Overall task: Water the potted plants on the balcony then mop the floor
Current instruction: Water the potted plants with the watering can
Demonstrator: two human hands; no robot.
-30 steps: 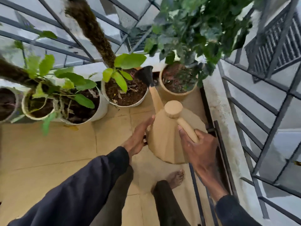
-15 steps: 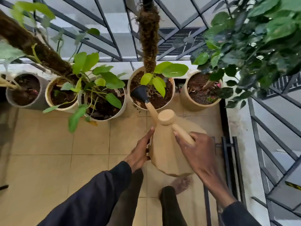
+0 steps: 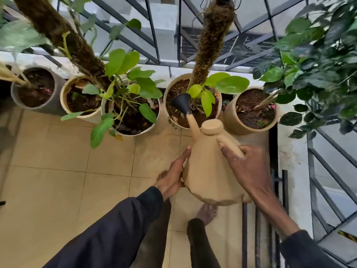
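Observation:
A tan watering can [image 3: 209, 171] hangs in the air, tilted forward, in both hands. My right hand [image 3: 249, 169] grips its handle. My left hand [image 3: 173, 175] presses flat against its left side. The can's black rose [image 3: 182, 102] sits over the soil of a cream pot [image 3: 170, 113] with a moss pole and light green leaves. No water stream is visible. Several more pots stand in a row along the railing: a ribbed tan pot [image 3: 231, 120] at right, a white pot [image 3: 135, 131] left of middle, a cream pot [image 3: 64, 101] and a grey pot [image 3: 49, 107] further left.
Black metal railing [image 3: 154, 35] runs behind the pots and down the right side. A white ledge [image 3: 291, 161] borders the beige tiled floor [image 3: 58, 161]. A dark leafy plant [image 3: 318, 55] overhangs the right. My bare foot [image 3: 206, 211] stands under the can.
My view has swung left and downward, bringing more pots into sight. The can's rose has moved from the pot's near edge to over its soil. Both hands keep their hold.

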